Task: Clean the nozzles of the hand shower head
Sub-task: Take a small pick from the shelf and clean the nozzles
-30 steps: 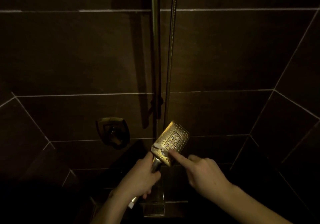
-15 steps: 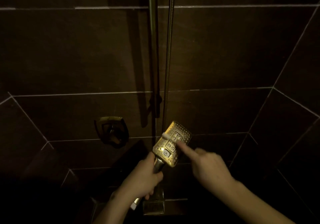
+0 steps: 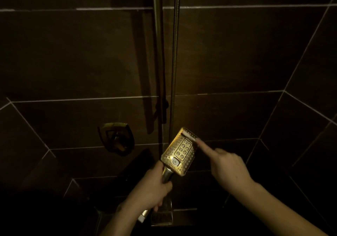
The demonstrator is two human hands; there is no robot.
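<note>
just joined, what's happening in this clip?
A person is cleaning a gold hand shower head in a dark tiled shower. The left hand grips its handle and holds the nozzle face up toward the camera. The right hand has its index finger stretched out, pressing a small white strip, maybe a brush or cloth, against the far edge of the nozzle face. The hose hangs along the wall behind.

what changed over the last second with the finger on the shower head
The right hand slid its extended index finger up the face of the shower head, from beside the white button at the handle end, across the central nozzle block, to the far top edge, where a pale strip now shows. The left hand kept its grip on the handle; the head stayed tilted the same way.
</note>
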